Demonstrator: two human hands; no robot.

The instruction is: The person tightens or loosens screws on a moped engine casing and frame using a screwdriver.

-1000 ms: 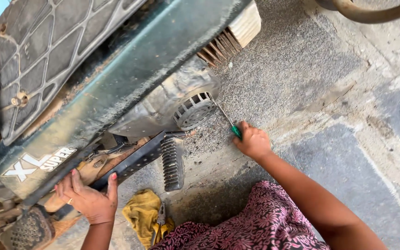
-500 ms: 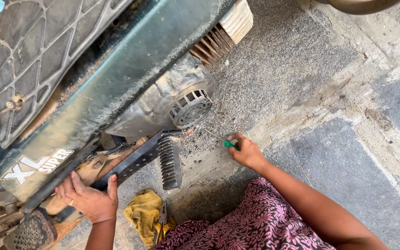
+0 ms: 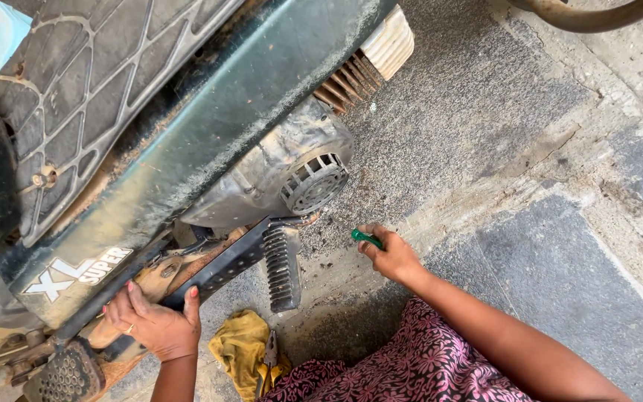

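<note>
My left hand, lower left of the frame, is closed on the black footrest bar. My right hand, at centre, grips a green-handled screwdriver held off the engine's round vented cover. That cover sits in place, so I judge the work on it hardly begun. Pliers lie on a yellow rag at the bottom edge.
</note>
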